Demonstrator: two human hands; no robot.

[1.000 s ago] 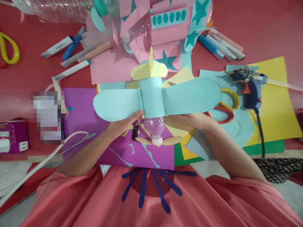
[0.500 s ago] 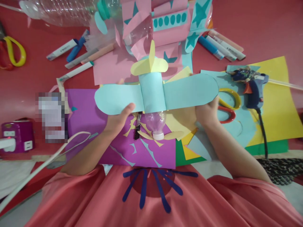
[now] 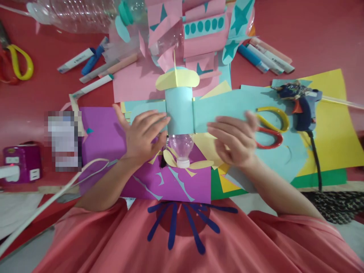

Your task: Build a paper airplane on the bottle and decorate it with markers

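A toy airplane made from a plastic bottle wrapped in light blue paper lies in front of me, its white cap toward me. Pale yellow tail pieces stand at its far end, and a yellow paper propeller sits at the cap. My left hand is spread over the left wing, fingertips beside the body; it hides much of that wing. Over the right wing hovers my right hand, slightly blurred, fingers apart and nothing in them. I cannot tell whether either hand touches the paper.
Yellow-and-red-handled scissors and a blue glue gun lie to the right. Markers are scattered at the back. A pink paper-covered bottle model stands behind. Purple paper with cut scraps lies underneath, near a power adapter.
Both hands have let go of the wings and moved in over them toward the body. The airplane has shifted slightly left and turned a little, its tail fin now edge-on.
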